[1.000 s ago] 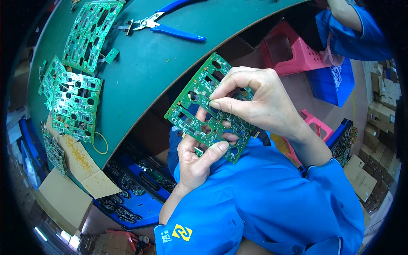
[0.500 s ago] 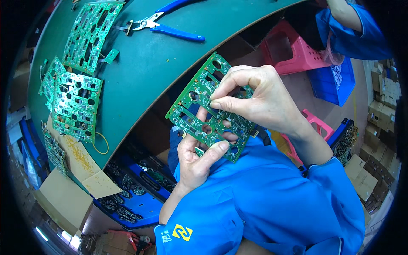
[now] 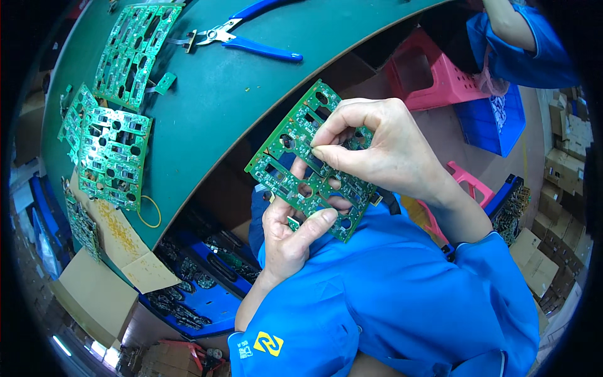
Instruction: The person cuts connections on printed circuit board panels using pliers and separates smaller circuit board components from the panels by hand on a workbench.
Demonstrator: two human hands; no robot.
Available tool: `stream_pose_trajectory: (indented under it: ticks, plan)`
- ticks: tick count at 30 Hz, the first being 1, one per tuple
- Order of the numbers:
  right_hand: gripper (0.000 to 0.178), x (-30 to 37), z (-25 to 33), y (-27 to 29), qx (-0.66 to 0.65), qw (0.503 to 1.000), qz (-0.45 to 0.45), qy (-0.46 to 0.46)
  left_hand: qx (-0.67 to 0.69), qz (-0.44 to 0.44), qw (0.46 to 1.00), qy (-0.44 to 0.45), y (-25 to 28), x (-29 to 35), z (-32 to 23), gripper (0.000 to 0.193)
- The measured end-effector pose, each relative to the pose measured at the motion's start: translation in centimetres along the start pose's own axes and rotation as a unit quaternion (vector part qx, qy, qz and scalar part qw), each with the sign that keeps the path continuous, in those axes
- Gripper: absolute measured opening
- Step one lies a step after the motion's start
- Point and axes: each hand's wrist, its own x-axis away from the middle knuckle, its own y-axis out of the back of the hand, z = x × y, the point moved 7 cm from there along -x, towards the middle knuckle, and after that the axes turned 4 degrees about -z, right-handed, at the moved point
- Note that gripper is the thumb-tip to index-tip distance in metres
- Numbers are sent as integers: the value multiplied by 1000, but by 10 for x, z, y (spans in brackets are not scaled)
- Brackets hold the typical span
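Observation:
A green circuit board panel (image 3: 290, 182) with several dark cut-outs is held tilted over my lap, beside the table edge. My left hand (image 3: 289, 242) grips its near left side, thumb on the top face and fingers underneath, some showing through the holes. Above the panel's middle, my right hand (image 3: 370, 141) has thumb and forefinger pinched together against the component side. Whatever sits between those fingertips, if anything, is too small to make out. Other circuit board panels (image 3: 113, 151) lie at the left of the green table (image 3: 207, 94).
Blue-handled cutting pliers (image 3: 251, 47) lie at the table's far side. A yellow rubber band (image 3: 149, 213) and an open cardboard box (image 3: 119, 245) are at left. Below the table stands a blue bin (image 3: 220, 308) of boards. A pink stool (image 3: 433, 75), blue crate (image 3: 493, 122) and co-worker's arm (image 3: 515, 31) are at far right.
Almost nothing differs. The circuit board panel and my right hand's fingertips have shifted very slightly; both hands keep the same grip.

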Motion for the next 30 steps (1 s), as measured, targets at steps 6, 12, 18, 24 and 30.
stream_pose_trajectory:
  ticks: [6, 12, 18, 24, 30]
  plan:
    - [15, 6, 5, 3, 27, 994, -20, 100, 70, -10, 997, 9, -2, 1, -2, 78]
    - [18, 15, 17, 0, 106, 971, -53, 210, 61, -4, 998, -4, -3, 1, -3, 77]
    - [17, 17, 23, -4, 160, 953, -61, 251, -7, -4, 1000, -23, -5, 2, -4, 75]
    - [18, 14, 19, -9, 180, 958, -49, 220, -75, 12, 996, -37, -4, 2, -6, 76]
    - [20, 11, 14, 7, 61, 979, -90, 174, -26, 9, 1000, 13, -4, 2, -6, 79]
